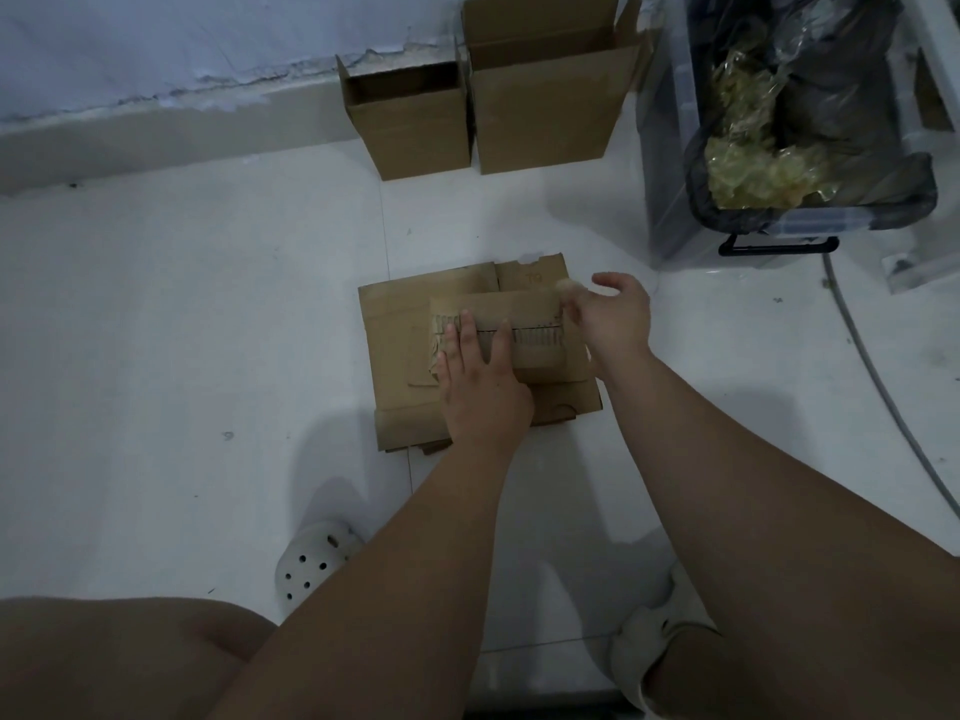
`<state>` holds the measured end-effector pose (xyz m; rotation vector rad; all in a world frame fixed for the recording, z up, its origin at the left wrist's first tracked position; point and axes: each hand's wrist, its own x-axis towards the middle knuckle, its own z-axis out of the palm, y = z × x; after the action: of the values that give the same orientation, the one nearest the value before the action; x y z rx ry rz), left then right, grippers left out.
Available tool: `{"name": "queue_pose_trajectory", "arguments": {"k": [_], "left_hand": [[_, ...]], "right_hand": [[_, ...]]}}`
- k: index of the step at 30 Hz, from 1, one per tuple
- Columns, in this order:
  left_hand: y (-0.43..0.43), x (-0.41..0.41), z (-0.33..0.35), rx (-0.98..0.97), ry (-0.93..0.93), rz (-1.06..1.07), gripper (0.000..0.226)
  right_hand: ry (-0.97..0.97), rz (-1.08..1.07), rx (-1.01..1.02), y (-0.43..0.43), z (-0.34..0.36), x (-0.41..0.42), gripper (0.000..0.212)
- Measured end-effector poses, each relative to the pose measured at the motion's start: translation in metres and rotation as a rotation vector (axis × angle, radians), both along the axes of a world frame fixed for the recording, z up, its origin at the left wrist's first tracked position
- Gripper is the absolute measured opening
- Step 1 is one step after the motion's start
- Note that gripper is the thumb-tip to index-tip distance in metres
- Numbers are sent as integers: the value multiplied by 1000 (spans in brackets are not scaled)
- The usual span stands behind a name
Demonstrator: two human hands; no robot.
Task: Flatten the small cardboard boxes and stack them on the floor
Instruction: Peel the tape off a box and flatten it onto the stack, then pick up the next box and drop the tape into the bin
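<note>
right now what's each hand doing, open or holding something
left hand: open, pressing flat on the small cardboard box
right hand: at the box's right end, fingers blurred; grip cannot be told

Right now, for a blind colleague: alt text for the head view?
A left hand presses a small cardboard box flat onto a stack of flattened boxes on the floor, the right hand at its end. Two open boxes stand by the wall.

Home storage corner: tiled floor (182, 330), peeling wall (156, 44), plastic bin (670, 200) w/ crumpled wrap (753, 174)
</note>
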<state>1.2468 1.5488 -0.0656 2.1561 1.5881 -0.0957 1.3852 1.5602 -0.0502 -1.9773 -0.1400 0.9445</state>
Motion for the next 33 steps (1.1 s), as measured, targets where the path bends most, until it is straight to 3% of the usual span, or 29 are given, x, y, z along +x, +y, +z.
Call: {"name": "queue_pose_trajectory", "arguments": {"k": [3,9,13,17,19,21,23,30,33], "left_hand": [[2,2,3,1,-7,10,67],[24,5,9,21,-11,-13,61],[36,6,13,-7,37,-47,60],[37,7,14,3,48,-54,59],[38,7,14,23,43,-49,56],[41,7,16,36,30,-33,54],[43,7,18,45,24,-26,53],[52,12,19,45,37,-23,53],[55,13,20,52,39,-8,54]], "right_hand": [[-28,-90,7,1,1,7,14],[-77,-188,122,16,16,16,18],[65,-362,194,34,35,49,17],[-30,-294,172,44,46,84,24],[-90,-317,229,50,49,96,12],[-114,-281,244,55,51,102,30],[-123,-278,290,55,50,107,32],[-92,-547,233,40,38,125,19],[-29,-463,188,27,37,133,29]]}}
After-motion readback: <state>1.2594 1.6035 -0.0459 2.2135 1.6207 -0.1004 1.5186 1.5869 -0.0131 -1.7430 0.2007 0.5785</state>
